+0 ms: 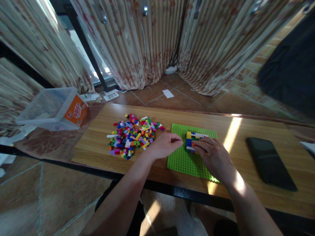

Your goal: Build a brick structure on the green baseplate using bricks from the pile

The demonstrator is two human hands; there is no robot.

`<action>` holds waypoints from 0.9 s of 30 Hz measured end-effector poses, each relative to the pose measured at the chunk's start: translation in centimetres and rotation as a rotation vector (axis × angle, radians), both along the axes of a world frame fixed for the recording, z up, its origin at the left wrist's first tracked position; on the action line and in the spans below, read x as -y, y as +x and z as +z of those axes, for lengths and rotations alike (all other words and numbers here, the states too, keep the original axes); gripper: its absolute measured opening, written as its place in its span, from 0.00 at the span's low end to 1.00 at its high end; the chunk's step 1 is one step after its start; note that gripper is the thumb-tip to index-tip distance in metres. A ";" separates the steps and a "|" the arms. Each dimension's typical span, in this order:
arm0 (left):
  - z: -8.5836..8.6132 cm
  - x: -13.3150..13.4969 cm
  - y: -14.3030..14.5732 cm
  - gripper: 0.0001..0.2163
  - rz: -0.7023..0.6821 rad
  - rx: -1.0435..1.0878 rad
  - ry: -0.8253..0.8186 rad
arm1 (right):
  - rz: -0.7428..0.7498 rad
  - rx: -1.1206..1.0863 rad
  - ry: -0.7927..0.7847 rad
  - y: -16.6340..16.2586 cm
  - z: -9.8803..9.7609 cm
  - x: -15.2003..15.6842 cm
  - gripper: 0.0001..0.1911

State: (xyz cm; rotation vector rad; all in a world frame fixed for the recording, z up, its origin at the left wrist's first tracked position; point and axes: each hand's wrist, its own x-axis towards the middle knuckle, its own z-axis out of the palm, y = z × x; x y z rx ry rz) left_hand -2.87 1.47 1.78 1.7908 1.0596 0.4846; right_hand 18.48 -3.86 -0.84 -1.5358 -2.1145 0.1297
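Observation:
A green studded baseplate (183,160) lies on the wooden table (98,144). On it stands a small build of coloured bricks (193,139), blue, yellow and white. My right hand (214,157) rests on the build's right side, fingers curled against it. At the plate's left edge my left hand (164,144) has its fingers curled into a pinch; what they hold, if anything, is hidden. A pile of loose coloured bricks (133,136) lies just left of that hand.
A black phone (269,162) lies flat on the table's right part. A clear plastic tub with an orange label (55,109) stands off the table's left end. Striped curtains hang behind, over a tiled floor with paper scraps.

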 end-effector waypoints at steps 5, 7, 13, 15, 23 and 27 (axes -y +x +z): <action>-0.1 -0.1 0.0 0.11 -0.017 0.001 0.028 | -0.083 -0.058 0.001 -0.5 0.0 0.3 0.13; -0.2 -0.1 -0.1 0.11 -0.023 -0.003 0.034 | -0.100 -0.073 -0.005 -0.6 0.0 0.3 0.12; -0.2 -0.2 -0.1 0.11 -0.012 -0.007 0.023 | -0.127 -0.088 -0.029 -0.8 0.1 0.0 0.11; -0.1 -0.1 -0.1 0.11 -0.009 -0.015 0.024 | -0.123 -0.072 -0.026 -0.8 0.2 -0.1 0.12; 0.1 -0.1 -0.2 0.11 -0.014 -0.022 0.033 | -0.123 -0.062 -0.008 -0.6 0.2 -0.1 0.16; -0.1 -0.1 -0.2 0.11 -0.011 -0.038 0.046 | -0.091 -0.050 -0.002 -0.5 -0.1 -0.1 0.16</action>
